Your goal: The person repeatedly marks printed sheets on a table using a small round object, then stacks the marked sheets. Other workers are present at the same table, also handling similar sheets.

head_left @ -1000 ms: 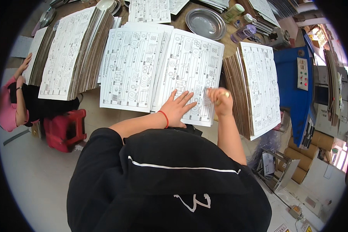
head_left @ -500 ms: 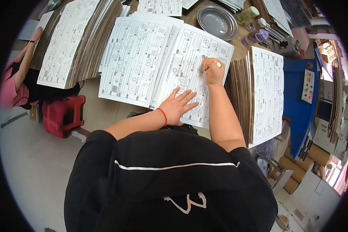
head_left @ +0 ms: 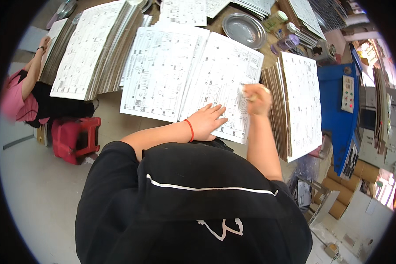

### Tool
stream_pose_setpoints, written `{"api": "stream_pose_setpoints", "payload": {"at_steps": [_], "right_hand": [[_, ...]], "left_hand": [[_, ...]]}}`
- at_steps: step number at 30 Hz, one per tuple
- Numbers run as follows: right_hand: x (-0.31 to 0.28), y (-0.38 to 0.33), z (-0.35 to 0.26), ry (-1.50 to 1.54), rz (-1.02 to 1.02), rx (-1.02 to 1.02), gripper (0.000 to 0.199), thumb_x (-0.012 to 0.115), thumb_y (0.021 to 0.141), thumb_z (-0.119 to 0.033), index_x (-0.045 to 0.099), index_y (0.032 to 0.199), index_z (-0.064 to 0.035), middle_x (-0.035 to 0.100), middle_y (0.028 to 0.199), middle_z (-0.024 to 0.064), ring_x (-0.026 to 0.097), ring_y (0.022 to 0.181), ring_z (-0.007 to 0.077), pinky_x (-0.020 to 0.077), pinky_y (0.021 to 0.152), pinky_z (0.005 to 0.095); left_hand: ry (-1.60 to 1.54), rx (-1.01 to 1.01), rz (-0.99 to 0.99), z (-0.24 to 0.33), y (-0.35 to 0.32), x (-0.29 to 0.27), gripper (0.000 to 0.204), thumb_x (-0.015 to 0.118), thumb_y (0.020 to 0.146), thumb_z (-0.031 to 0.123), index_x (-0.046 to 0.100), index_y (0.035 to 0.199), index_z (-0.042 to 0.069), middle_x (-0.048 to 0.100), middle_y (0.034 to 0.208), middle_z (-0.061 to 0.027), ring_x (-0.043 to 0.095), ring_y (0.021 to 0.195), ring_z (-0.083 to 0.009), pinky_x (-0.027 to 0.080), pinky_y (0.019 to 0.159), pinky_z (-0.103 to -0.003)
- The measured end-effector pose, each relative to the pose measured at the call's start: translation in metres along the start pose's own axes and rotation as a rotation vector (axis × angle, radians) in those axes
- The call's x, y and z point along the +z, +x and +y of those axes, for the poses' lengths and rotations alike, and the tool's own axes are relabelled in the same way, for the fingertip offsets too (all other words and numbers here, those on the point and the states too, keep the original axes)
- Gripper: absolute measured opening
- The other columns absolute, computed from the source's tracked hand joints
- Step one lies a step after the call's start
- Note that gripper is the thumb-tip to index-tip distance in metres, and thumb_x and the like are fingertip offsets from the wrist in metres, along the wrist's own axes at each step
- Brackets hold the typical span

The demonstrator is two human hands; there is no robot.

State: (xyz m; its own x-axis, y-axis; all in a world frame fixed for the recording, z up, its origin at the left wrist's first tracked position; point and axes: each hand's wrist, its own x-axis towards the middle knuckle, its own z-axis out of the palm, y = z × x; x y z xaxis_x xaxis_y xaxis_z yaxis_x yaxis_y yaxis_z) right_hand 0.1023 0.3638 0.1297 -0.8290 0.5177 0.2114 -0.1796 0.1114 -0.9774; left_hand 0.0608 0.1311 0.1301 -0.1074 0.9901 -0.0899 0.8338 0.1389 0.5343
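sheets (head_left: 229, 66): on table (head_left: 214, 24), centre | stack (head_left: 301, 105): right of sheets | dish (head_left: 244, 31): behind sheets | bottles (head_left: 286, 43): right of dish

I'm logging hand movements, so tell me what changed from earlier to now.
Since half a second ago, the right hand has moved toward the body and rightward, to the right edge of the printed sheet. Since the first picture, the co-worker's hand has moved forward along the leftmost stack. The left hand stays flat on the sheet; the right stays closed around a small yellowish thing.
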Motion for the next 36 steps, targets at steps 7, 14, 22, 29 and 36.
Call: {"api": "stream_pose_setpoints", "payload": {"at_steps": [7,14,22,29,36], "right_hand": [[-0.092,-0.018,-0.066,0.228,0.207,-0.112,0.019,0.041,0.080,-0.010,0.046,0.062,-0.0060,0.049,0.064,0.0100,0.045,0.068,0.0223,0.0420,0.086,0.0438],[-0.083,-0.048,-0.026,0.241,0.260,0.044,0.021,0.043,0.079,-0.007,0.045,0.058,-0.0044,0.052,0.065,0.0121,0.047,0.065,0.0237,0.0435,0.086,0.0452],[-0.009,0.010,0.009,0.355,-0.016,0.108,0.020,0.045,0.080,-0.004,0.054,0.062,-0.0015,0.055,0.064,0.0078,0.048,0.062,0.0175,0.0452,0.077,0.0366],[0.026,0.067,0.054,0.587,0.137,0.231,0.026,0.044,0.079,-0.005,0.045,0.053,-0.0032,0.050,0.056,0.0095,0.047,0.061,0.0212,0.0435,0.077,0.0406],[0.033,0.060,0.058,0.221,-0.025,0.138,0.023,0.047,0.078,-0.005,0.052,0.056,-0.0004,0.055,0.057,0.0072,0.049,0.056,0.0159,0.0449,0.069,0.0323]], "left_hand": [[-0.316,-0.128,1.009,-0.036,-0.074,-0.047,0.058,0.049,0.073,-0.013,0.054,0.130,-0.001,0.056,0.131,-0.0205,0.054,0.121,-0.0359,0.041,0.105,-0.042],[0.041,-0.358,0.626,-0.084,-0.147,-0.003,0.052,0.050,0.074,-0.012,0.063,0.120,0.006,0.056,0.132,-0.0176,0.052,0.124,-0.0334,0.041,0.103,-0.041],[-0.241,-0.326,0.522,-0.063,-0.072,0.001,0.047,0.063,0.070,-0.002,0.062,0.116,0.006,0.053,0.132,-0.0150,0.045,0.128,-0.0348,0.038,0.105,-0.046],[0.035,-0.167,-0.033,-0.012,0.005,0.013,0.104,0.080,0.063,0.056,0.033,0.149,0.021,0.020,0.159,-0.0132,0.015,0.147,-0.0306,0.011,0.117,-0.058],[0.064,-0.177,-0.036,-0.013,0.008,0.013,0.106,0.082,0.060,0.055,0.034,0.149,0.023,0.021,0.159,-0.0126,0.017,0.147,-0.0301,0.011,0.117,-0.058]]}}
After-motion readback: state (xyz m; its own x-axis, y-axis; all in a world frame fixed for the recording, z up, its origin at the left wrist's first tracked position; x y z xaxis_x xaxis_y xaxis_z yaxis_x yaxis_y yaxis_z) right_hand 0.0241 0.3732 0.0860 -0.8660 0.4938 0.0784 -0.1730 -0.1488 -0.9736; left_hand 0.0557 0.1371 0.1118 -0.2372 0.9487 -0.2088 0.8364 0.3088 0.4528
